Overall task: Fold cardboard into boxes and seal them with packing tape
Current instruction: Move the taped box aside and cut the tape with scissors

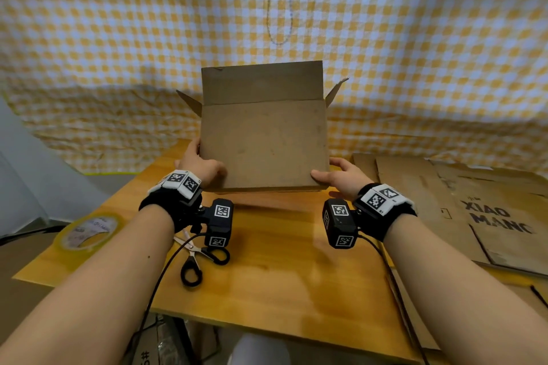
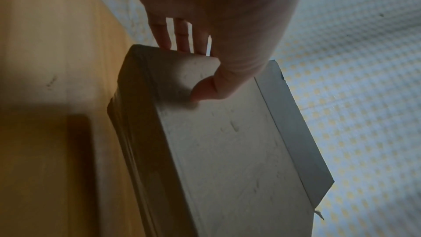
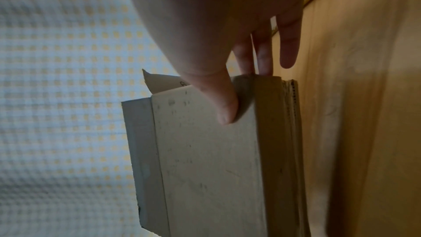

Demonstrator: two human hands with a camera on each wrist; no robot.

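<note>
A brown cardboard box [image 1: 264,145] stands upright on the wooden table [image 1: 281,270], top flaps up and open. My left hand [image 1: 201,167] grips its lower left corner, thumb on the near face and fingers behind the side. My right hand [image 1: 338,176] grips the lower right corner the same way. In the left wrist view the thumb [image 2: 212,88] presses the box face [image 2: 227,142]. In the right wrist view the thumb [image 3: 218,102] lies on the box face [image 3: 209,160], fingers behind the edge. A roll of packing tape [image 1: 89,231] lies at the table's left edge.
Black-handled scissors [image 1: 198,258] lie on the table under my left wrist. Flattened cardboard sheets [image 1: 474,210] are stacked at the right. A yellow-and-white checked cloth [image 1: 118,38] hangs behind the table. More cardboard sits below the table's near edge.
</note>
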